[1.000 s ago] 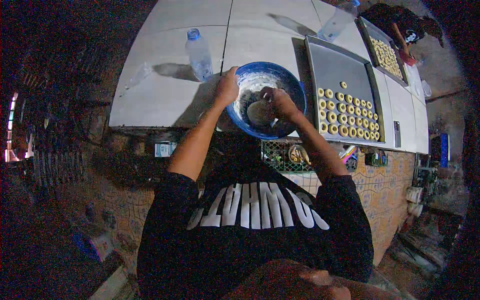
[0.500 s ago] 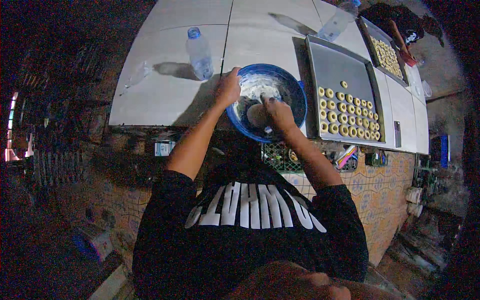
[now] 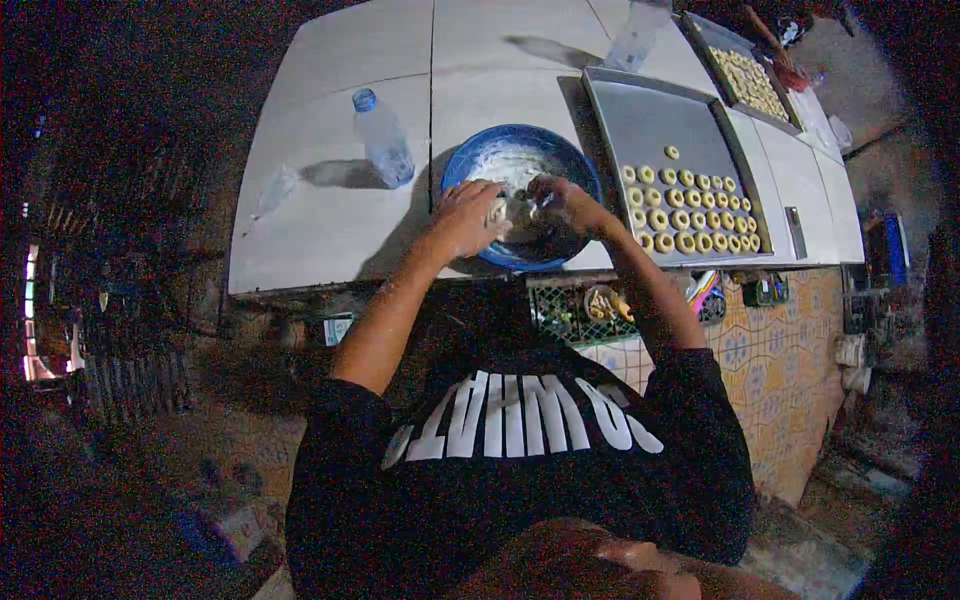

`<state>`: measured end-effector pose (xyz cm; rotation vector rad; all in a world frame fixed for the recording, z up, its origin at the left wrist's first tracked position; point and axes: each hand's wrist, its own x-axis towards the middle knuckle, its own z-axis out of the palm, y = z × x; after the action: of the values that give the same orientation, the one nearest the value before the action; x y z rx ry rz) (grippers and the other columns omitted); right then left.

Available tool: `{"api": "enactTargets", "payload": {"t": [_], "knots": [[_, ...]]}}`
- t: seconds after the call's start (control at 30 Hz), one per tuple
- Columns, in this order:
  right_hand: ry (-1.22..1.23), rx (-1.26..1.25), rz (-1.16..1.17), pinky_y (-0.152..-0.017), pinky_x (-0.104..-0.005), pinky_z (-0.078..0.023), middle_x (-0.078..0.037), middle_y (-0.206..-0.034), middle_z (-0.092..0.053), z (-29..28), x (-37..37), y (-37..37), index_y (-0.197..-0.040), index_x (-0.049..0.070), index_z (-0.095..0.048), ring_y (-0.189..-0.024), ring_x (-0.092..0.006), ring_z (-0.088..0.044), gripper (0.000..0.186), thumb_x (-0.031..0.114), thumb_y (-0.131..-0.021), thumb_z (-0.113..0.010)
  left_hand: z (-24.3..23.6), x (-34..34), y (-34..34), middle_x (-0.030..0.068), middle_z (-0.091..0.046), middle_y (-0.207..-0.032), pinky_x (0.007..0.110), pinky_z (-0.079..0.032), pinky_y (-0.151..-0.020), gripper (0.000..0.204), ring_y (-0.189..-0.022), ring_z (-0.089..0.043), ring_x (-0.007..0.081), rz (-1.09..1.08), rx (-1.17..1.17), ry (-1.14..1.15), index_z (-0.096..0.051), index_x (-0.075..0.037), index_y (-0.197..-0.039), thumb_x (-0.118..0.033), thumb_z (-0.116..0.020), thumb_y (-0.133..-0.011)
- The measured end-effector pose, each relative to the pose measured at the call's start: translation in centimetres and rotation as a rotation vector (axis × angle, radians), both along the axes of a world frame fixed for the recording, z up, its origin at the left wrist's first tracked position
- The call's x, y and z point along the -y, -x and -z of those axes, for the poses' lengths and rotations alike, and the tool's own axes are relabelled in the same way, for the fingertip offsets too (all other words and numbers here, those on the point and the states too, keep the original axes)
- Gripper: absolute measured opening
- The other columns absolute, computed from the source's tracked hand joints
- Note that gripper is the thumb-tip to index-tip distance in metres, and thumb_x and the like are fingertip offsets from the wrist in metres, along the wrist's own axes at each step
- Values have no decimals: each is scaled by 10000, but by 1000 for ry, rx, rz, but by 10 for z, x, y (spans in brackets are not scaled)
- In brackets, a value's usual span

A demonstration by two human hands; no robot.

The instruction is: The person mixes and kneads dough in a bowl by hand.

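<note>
A blue bowl, white powder coating its inside, sits near the counter's front edge. My left hand is over the bowl's left side with fingers curled beside a pale lump; what it grips is unclear. My right hand is in the bowl's right half, fingers bent inward, their contents hidden. Just right of the bowl lies a metal tray with several rows of pale rings on it.
A plastic bottle and a crumpled clear piece of plastic are at left, another bottle at back. Beyond the second filled tray is another person's arm. A crate sits below the counter.
My left hand has left the bowl's upper-left rim and moved down and inward into the bowl. My right hand has shifted slightly but stays in the bowl.
</note>
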<state>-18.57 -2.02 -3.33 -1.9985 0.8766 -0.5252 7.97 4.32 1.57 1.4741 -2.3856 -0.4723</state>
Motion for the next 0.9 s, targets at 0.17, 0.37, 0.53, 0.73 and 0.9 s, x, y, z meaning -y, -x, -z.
{"api": "enactTargets", "payload": {"t": [0.17,0.37,0.53,0.73,0.9], "knots": [[341,-360,304,-752,-483,-530,-197,-883,-671,7,-27,-30,-1087,32,-582,-876,-369,-665,305,173,-838,-689,-6,-1,20,190,-454,-1469,470,-345,-1113,890,-1343,-452,361,8,200,-152,-401,-86,-1460,-391,-811,-733],[470,-497,332,-737,-517,-529,-240,-939,-646,30,-34,-45,-1207,18,-544,-883,-419,-650,337,127,-891,-578,15,17,20,234,-516,-1388,439,-422,-1075,610,-1260,-523,388,19,102,-238,-576,-14,-1295,-256,-756,-765],[460,-446,241,-759,-495,-532,-235,-1018,-639,18,-37,-48,-1296,43,-522,-894,-407,-649,411,76,-887,-524,26,21,20,184,-683,-1089,481,-515,-910,319,-1054,-641,371,-13,-18,-72,-712,-68,-1052,-274,-658,-814],[304,-359,190,-879,-492,-510,-266,-1116,-631,-11,-37,-44,-1321,39,-529,-1025,-438,-619,499,94,-829,-600,28,29,24,178,-669,-1141,468,-511,-932,345,-1045,-646,375,-122,74,-194,-699,-96,-1118,-274,-669,-825],[-69,-46,98,-967,-426,-498,-219,-1231,-639,-12,-33,-30,-1337,61,-540,-1122,-350,-636,606,286,-804,-721,33,34,24,203,-669,-1148,467,-489,-958,361,-1099,-623,375,-87,7,-179,-691,-48,-1130,-231,-718,-820]]}}
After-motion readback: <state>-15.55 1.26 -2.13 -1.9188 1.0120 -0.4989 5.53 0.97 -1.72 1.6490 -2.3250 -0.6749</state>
